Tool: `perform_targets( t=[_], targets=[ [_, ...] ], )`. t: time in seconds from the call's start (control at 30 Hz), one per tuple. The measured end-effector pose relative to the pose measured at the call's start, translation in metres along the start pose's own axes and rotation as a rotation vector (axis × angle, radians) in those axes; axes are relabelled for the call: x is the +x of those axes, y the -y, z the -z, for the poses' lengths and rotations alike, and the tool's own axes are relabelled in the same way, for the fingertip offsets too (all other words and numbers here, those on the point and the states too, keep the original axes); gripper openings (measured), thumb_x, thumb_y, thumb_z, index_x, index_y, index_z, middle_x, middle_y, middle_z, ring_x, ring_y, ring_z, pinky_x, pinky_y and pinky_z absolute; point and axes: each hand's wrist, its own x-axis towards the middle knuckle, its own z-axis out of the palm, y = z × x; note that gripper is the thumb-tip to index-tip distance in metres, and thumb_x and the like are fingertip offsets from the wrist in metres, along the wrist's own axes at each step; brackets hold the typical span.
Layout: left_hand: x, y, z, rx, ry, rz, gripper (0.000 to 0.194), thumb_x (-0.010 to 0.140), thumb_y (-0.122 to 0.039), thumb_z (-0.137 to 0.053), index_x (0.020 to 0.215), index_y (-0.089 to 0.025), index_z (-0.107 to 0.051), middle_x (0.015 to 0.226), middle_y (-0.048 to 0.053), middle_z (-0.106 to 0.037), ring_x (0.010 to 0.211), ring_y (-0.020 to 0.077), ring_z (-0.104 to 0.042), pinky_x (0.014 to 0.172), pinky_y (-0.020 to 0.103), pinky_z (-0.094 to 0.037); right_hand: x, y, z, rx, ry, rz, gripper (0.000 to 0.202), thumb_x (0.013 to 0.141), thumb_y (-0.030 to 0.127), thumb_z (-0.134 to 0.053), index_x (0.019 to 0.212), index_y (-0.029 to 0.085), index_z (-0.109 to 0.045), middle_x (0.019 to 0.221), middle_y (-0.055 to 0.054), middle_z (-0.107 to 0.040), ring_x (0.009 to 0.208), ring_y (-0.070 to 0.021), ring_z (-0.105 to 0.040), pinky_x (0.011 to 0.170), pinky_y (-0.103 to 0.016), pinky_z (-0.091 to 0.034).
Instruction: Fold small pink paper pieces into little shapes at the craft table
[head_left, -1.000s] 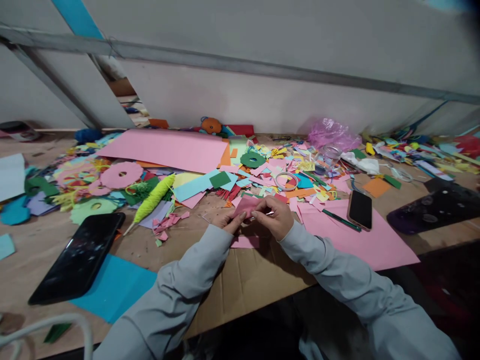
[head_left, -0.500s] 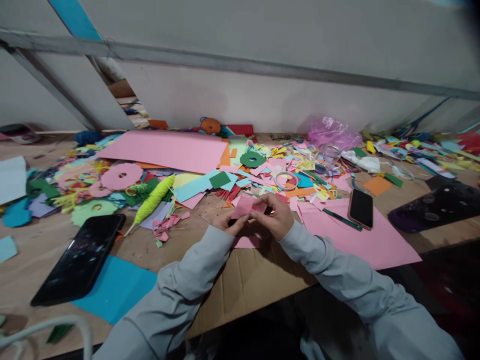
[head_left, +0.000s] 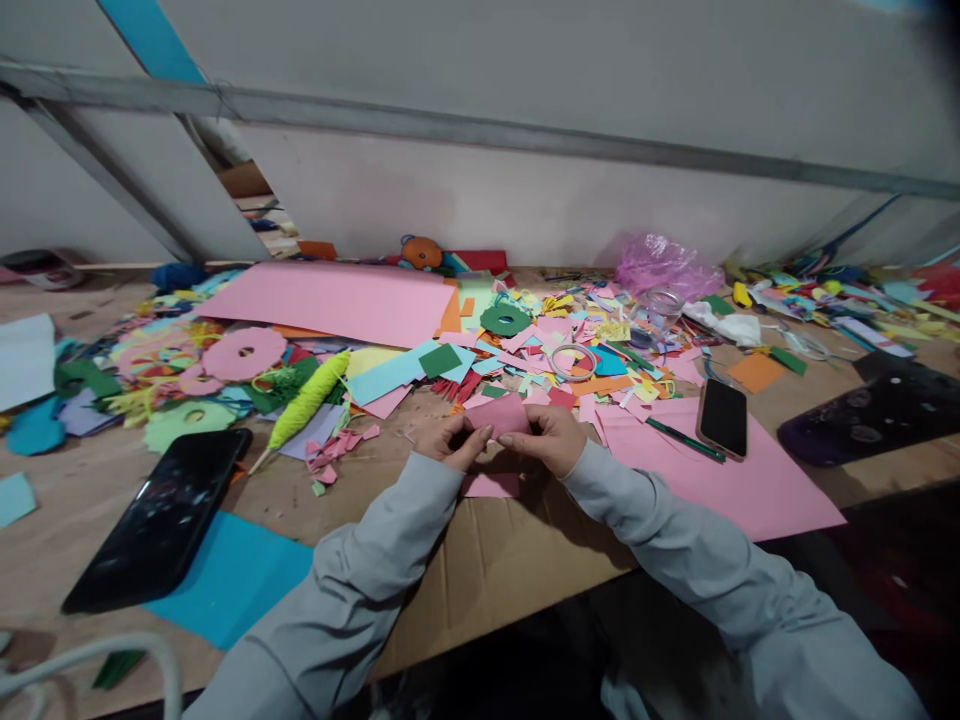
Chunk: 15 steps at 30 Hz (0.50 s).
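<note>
A small piece of pink paper (head_left: 498,416) is held up between my two hands, slightly bent. My left hand (head_left: 451,440) pinches its left edge between thumb and fingers. On the opposite edge, my right hand (head_left: 551,438) has its thumb against the near face and the fingers curled behind. Just below my hands, another pink paper piece (head_left: 490,486) lies on the brown cardboard (head_left: 495,570). Pink paper scraps (head_left: 334,452) sit in a small heap to the left of my left hand.
A black phone (head_left: 161,515) rests partly on blue paper (head_left: 244,580). Yellow-green yarn (head_left: 309,402) is wound on a stick. On a large pink sheet (head_left: 750,500) lie a green pen (head_left: 684,438) and a smaller phone (head_left: 721,420). Colourful scraps spread behind, around a tape roll (head_left: 573,362).
My right hand has shifted its grip from the paper's top to its right edge. The paper now shows wider and flatter between both hands.
</note>
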Motion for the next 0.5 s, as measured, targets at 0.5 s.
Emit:
perform_targets(
  t=[0.5],
  targets=[
    [-0.0034,-0.0066,-0.0038,-0.203,0.056,0.065,0.036,0.066,-0.05,-0.07,0.069,-0.017,-0.057,0.056,-0.003,-0.057,0.045,0.0067,-0.046,0.047,0.02,-0.038,0.0005,0.0014,-0.0056,0.263,0.108,-0.083,0.047,0.059,0.043,-0.079,0.09,0.011,-0.068,0.075,-0.004,-0.066,0.065,-0.0128,-0.057,0.062,-0.026,-0.047]
  ],
)
